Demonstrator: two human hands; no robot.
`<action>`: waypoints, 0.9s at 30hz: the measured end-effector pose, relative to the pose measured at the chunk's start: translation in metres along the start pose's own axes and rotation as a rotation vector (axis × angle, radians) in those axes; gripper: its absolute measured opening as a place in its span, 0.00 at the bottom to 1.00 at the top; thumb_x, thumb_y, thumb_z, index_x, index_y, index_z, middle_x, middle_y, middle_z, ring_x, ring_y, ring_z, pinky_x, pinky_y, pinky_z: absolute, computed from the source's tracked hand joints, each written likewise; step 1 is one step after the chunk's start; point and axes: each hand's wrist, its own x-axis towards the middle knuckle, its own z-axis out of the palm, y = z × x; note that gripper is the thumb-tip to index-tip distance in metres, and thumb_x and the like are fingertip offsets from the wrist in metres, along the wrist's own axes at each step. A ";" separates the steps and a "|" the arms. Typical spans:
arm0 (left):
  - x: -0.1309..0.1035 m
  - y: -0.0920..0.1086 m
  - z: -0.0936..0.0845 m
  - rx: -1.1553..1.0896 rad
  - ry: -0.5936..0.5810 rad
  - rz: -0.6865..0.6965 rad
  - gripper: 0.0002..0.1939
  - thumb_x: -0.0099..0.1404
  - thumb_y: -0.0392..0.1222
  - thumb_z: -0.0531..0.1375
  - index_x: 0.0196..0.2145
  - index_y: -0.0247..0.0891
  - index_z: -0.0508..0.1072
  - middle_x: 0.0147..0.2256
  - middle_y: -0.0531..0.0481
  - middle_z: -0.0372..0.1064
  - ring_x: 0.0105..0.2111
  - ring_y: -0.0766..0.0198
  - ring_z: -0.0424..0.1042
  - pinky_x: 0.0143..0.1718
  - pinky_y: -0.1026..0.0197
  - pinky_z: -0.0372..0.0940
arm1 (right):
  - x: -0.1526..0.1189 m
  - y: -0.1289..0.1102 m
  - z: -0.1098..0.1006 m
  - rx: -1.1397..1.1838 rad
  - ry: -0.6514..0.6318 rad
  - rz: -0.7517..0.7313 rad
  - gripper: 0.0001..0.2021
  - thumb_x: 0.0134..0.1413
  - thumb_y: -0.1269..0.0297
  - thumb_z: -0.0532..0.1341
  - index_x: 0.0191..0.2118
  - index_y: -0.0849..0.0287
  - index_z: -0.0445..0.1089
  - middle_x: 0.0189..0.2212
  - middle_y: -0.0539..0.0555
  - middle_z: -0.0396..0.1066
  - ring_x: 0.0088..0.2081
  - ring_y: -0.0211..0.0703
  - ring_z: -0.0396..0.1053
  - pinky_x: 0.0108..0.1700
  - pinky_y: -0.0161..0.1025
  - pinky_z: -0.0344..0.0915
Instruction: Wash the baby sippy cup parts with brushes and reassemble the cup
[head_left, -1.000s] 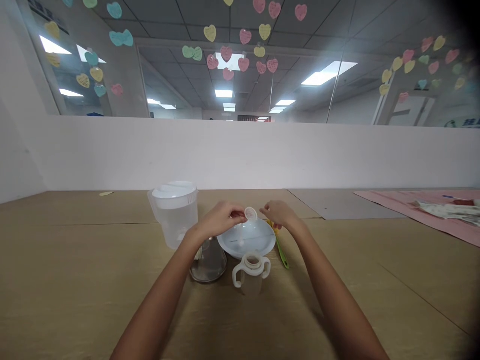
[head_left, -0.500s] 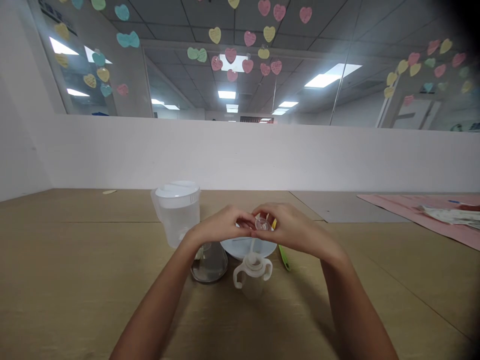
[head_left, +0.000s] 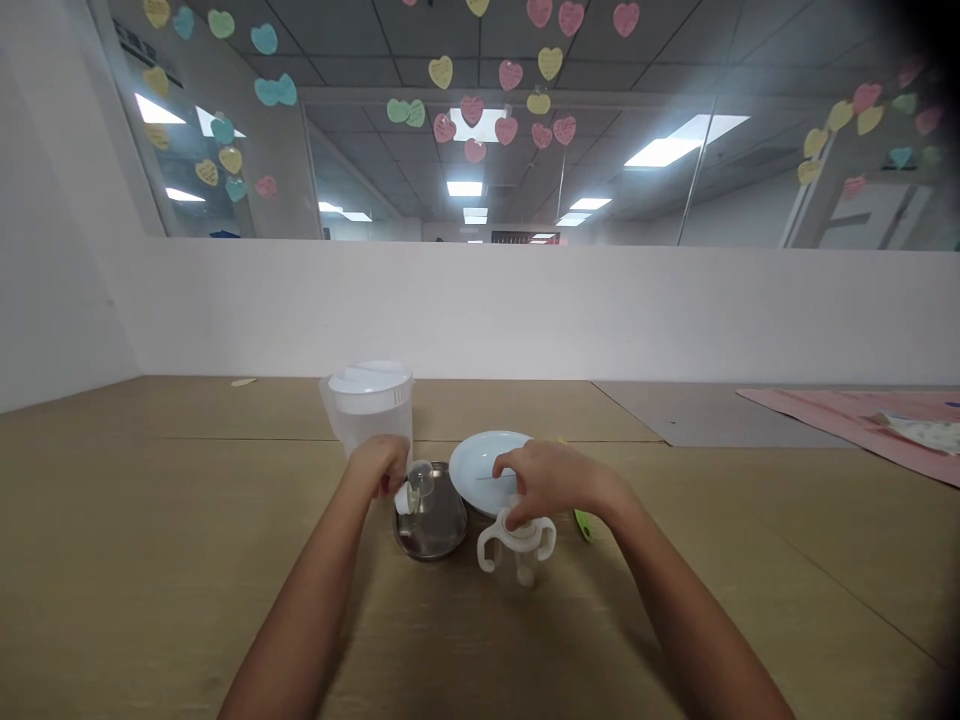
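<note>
A baby's straw cup (head_left: pixel 520 550), translucent with two white handles, stands on the table. My right hand (head_left: pixel 555 475) is over its top, index finger and thumb curved and spread apart; the thumb is close to the lid, and the other fingers are hidden. My left hand (head_left: pixel 381 466) is closed at the left edge of an oval metal tray (head_left: pixel 431 530). A clear plastic cap (head_left: pixel 422 476) is at its fingertips, though the contact is partly hidden. Beside it in the tray is a small white piece (head_left: pixel 405 498). Behind the cup lies a white plate (head_left: pixel 480 445) with a thin stick-like item on it.
A lidded translucent pitcher (head_left: pixel 373 400) stands behind my left hand. Right of the cup lies a green-handled tool (head_left: pixel 583 525), partly covered by my right arm. A pink mat (head_left: pixel 825 415) with a white packet (head_left: pixel 922 432) is at far right. A low wall (head_left: pixel 480 310) bounds the table's back.
My hands were together over the cup around the clear cap. They have parted: the left has moved left to the tray with the cap, the right has lowered to the cup's top.
</note>
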 end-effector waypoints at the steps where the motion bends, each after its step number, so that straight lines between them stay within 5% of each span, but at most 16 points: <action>1: 0.002 0.001 0.002 0.023 -0.053 -0.033 0.10 0.28 0.23 0.61 0.05 0.31 0.64 0.11 0.38 0.65 0.16 0.49 0.67 0.17 0.52 0.62 | 0.001 0.001 0.000 -0.001 -0.013 0.010 0.23 0.28 0.58 0.67 0.39 0.55 0.70 0.24 0.51 0.70 0.24 0.40 0.66 0.22 0.33 0.52; 4: 0.004 0.005 0.008 0.080 -0.201 -0.094 0.08 0.31 0.27 0.62 0.06 0.31 0.65 0.13 0.38 0.66 0.16 0.53 0.67 0.18 0.55 0.62 | 0.001 0.003 -0.002 -0.008 -0.042 0.050 0.24 0.31 0.55 0.65 0.41 0.55 0.69 0.26 0.52 0.71 0.25 0.40 0.66 0.22 0.33 0.53; 8: 0.005 0.011 0.012 0.083 -0.250 -0.034 0.04 0.36 0.32 0.63 0.13 0.32 0.69 0.13 0.46 0.66 0.17 0.60 0.67 0.22 0.58 0.64 | -0.002 0.006 -0.005 0.011 -0.039 0.066 0.25 0.33 0.54 0.64 0.42 0.56 0.68 0.30 0.54 0.71 0.26 0.41 0.67 0.23 0.33 0.54; 16: 0.007 0.020 0.013 0.155 -0.237 0.053 0.11 0.38 0.34 0.63 0.26 0.33 0.74 0.21 0.47 0.70 0.22 0.64 0.68 0.27 0.60 0.66 | -0.003 0.006 -0.014 0.054 -0.161 0.122 0.30 0.35 0.48 0.62 0.47 0.56 0.64 0.36 0.56 0.69 0.34 0.45 0.67 0.30 0.35 0.58; 23: 0.005 0.028 0.024 0.219 -0.271 0.066 0.07 0.42 0.38 0.63 0.19 0.31 0.72 0.21 0.45 0.70 0.20 0.65 0.67 0.25 0.62 0.65 | -0.005 0.005 -0.015 0.059 -0.133 0.141 0.28 0.36 0.50 0.62 0.47 0.57 0.64 0.37 0.56 0.69 0.35 0.46 0.66 0.31 0.36 0.58; 27: -0.008 0.034 0.016 0.258 -0.161 0.125 0.04 0.44 0.35 0.60 0.19 0.30 0.71 0.22 0.44 0.70 0.18 0.66 0.66 0.23 0.63 0.63 | -0.003 0.007 -0.014 0.057 -0.104 0.137 0.26 0.38 0.51 0.61 0.45 0.56 0.66 0.35 0.56 0.70 0.34 0.47 0.67 0.31 0.37 0.58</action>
